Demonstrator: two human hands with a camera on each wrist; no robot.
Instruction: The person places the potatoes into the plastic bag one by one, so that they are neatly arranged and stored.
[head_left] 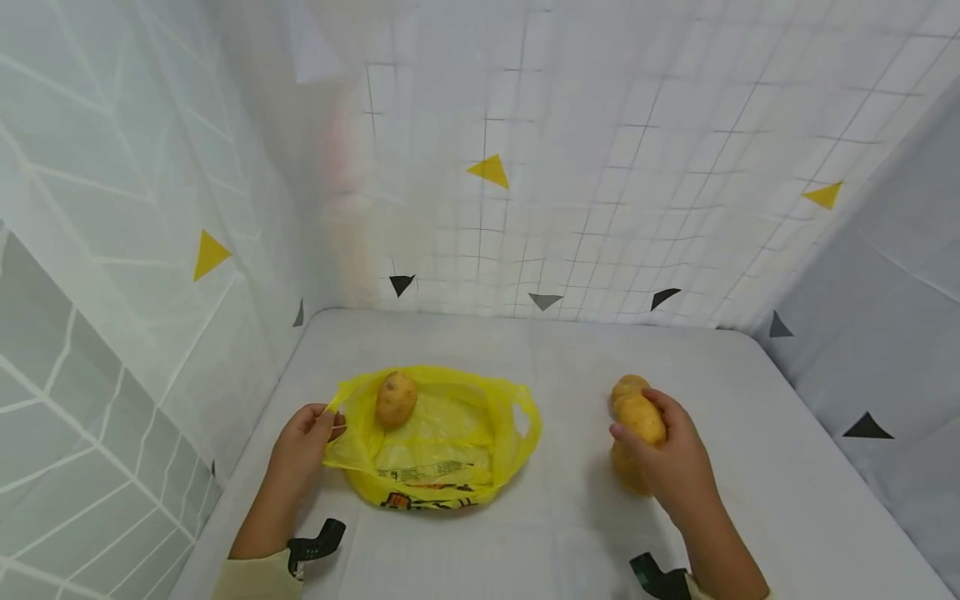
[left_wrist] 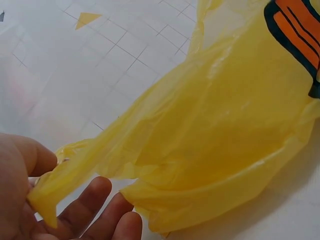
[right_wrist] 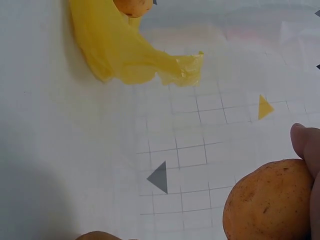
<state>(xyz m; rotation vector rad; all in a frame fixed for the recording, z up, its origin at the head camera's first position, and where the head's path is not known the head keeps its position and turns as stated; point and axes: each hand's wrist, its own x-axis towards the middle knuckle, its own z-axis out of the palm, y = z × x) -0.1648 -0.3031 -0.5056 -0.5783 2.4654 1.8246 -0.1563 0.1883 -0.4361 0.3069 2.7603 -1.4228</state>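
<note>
A yellow plastic bag (head_left: 491, 392) lies with its mouth spread wide, and one potato (head_left: 396, 400) shows inside its left part. My left hand (head_left: 303, 437) pinches the bag's left handle between thumb and finger; in the left wrist view the bag (left_wrist: 215, 130) stretches away from that hand (left_wrist: 30, 185). To the right of the bag, my right hand (head_left: 678, 454) grips a potato (head_left: 641, 418), also seen close up in the right wrist view as a speckled potato (right_wrist: 270, 202). One potato (head_left: 628, 387) sits just beyond it and another potato (head_left: 628, 471) just nearer, partly hidden by the hand.
The white table (head_left: 570, 358) has rounded far corners. Behind it stands a pale gridded backdrop (head_left: 570, 208), and patterned sheets (head_left: 112, 333) hang at the left. A dark wrist device (head_left: 318, 542) is on the left wrist, with a similar device (head_left: 660, 577) on the right.
</note>
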